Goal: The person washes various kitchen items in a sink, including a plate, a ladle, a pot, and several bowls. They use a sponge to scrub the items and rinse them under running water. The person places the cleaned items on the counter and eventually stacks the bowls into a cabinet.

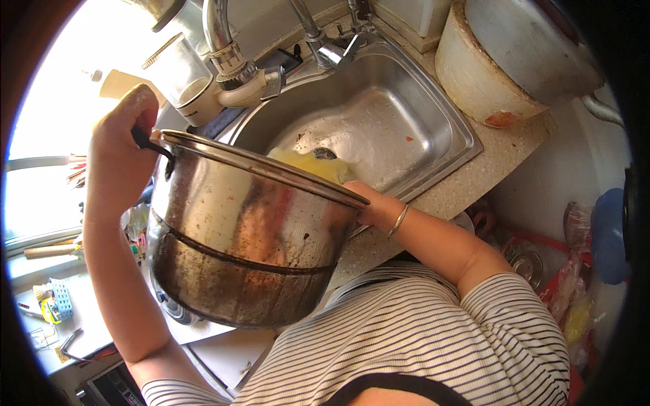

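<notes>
A large stainless steel pot (244, 218) is tilted over the sink (386, 122), its mouth towards the basin. My left hand (129, 127) grips the black side handle (157, 149) at the raised end of the rim. At the rim's lower end, my right hand (370, 200) holds the pot; its grip is partly hidden behind the rim. Yellowish liquid (315, 165) lies in the basin just beyond the rim, beside the drain (325, 153). The pot's inside cannot be seen. Brown stains mark its outer wall, and a dark band runs around it.
A faucet (238, 76) with a filter attachment and a second metal tap (327, 48) stand behind the sink. A clear plastic container (180, 76) is beside them. Large stained pots (487, 76) crowd the counter (457, 188) at right. A blue basket (61, 299) sits far left.
</notes>
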